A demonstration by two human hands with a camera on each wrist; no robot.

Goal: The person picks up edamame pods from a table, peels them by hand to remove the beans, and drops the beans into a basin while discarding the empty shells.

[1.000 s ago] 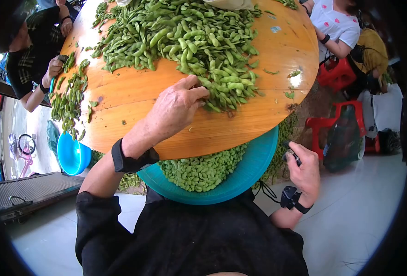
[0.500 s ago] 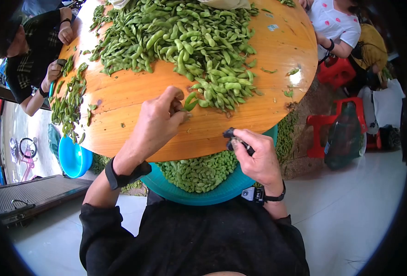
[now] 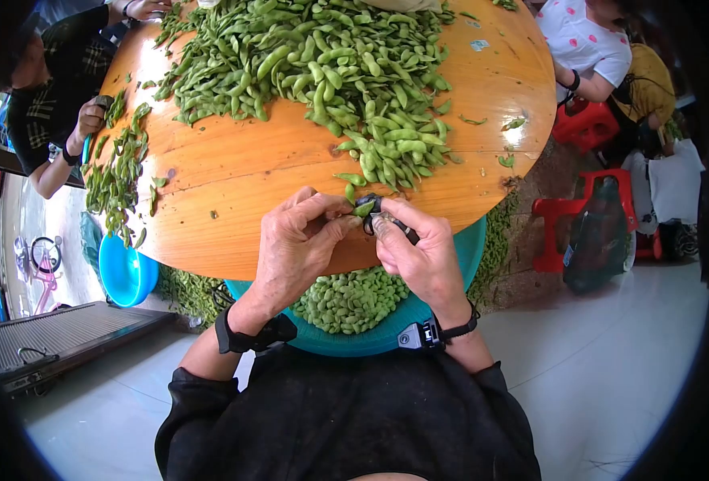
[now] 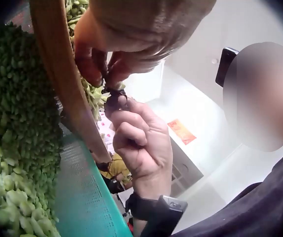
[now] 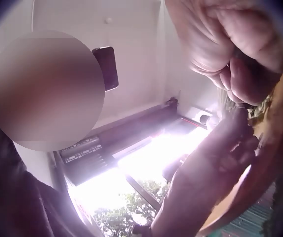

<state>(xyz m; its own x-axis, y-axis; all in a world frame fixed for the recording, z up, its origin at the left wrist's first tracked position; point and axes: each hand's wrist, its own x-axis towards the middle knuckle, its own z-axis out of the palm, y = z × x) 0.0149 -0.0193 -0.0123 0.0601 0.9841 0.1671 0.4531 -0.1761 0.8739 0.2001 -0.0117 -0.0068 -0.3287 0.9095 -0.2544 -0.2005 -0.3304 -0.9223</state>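
Observation:
Over the table's near edge, my left hand [image 3: 294, 240] pinches a green soybean pod [image 3: 363, 210] between thumb and forefinger. My right hand [image 3: 422, 260] meets it there, fingers curled round a small black tool [image 3: 402, 230] whose tip is right at the pod; I cannot tell its exact kind. In the left wrist view, the fingertips of the right hand [image 4: 144, 138] come up under the left ones. A large heap of soybean pods [image 3: 306, 72] lies just beyond both hands. Below them, a teal basin [image 3: 470, 248] holds many shelled green beans [image 3: 350, 303].
The round wooden table [image 3: 218, 184] carries a smaller row of pods [image 3: 122, 176] at left, near another person's hand [image 3: 90, 120]. A blue basin [image 3: 126, 272] stands at lower left, a red stool [image 3: 559, 216] at right. Discarded pods [image 3: 494, 248] cover floor beside the teal basin.
My left hand has drawn a pod from the heap back toward me. My right hand has swung in from the right side with the black tool and met the left hand.

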